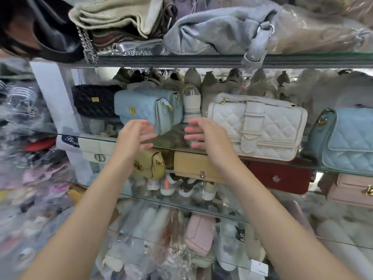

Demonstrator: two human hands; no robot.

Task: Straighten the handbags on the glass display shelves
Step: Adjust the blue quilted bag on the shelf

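On the middle glass shelf point(173, 145) a light blue quilted handbag point(141, 110) stands turned at an angle, one end toward me. A black quilted bag point(92, 101) is behind it to the left. A white quilted bag point(260, 126) with a buckle strap leans to the right of the gap, and another light blue bag point(347, 140) sits at the far right. My left hand point(136, 135) and my right hand point(203, 134) hover in front of the shelf edge, palms facing each other, fingers spread, holding nothing. The left fingertips are just below the angled blue bag.
A grey suede bag point(222, 31) with a dangling strap and folded beige bags lie on the top shelf. Below are a cream bag point(96, 150), an olive bag point(149, 164), a tan clutch point(197, 166), a red bag point(280, 176) and a pink bag point(353, 190). Wrapped goods crowd the left.
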